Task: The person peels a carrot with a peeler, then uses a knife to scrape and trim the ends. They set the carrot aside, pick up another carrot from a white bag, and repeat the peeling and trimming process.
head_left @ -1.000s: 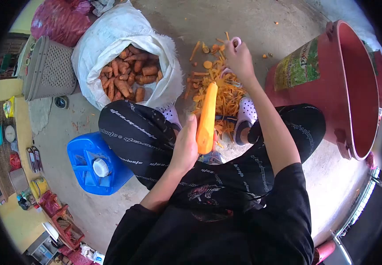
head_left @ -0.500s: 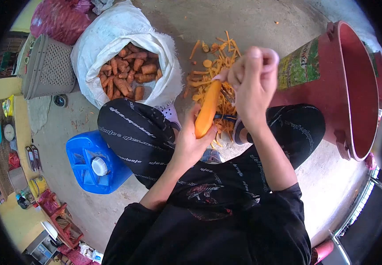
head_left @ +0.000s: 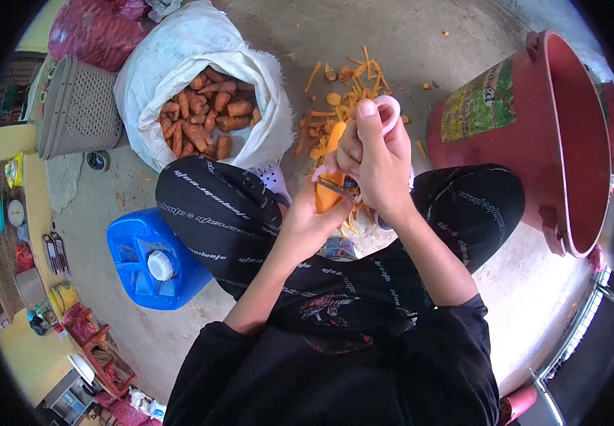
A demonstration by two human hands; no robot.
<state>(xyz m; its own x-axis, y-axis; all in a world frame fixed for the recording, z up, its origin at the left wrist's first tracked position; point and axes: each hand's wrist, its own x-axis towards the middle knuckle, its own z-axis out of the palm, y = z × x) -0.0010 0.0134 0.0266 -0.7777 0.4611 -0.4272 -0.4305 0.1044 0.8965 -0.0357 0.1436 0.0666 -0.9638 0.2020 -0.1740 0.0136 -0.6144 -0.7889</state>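
My left hand grips the lower end of a peeled orange carrot, held between my knees. My right hand is closed around a pink-handled peeler, whose ring-shaped end sticks out above my thumb. Its metal blade lies across the carrot close to my left fingers. Part of the carrot is hidden behind my right fingers. Below on the floor, orange peelings lie in a heap between my feet and beyond.
A white sack of unpeeled carrots stands front left. Near my left knee is a blue jerrycan. A large red bin lies beside my right knee. Grey plastic crates stand farther left.
My right hand has come down and slightly left, bringing the peeler from the carrot's far tip to its near end. The left hand stays nearly in place.
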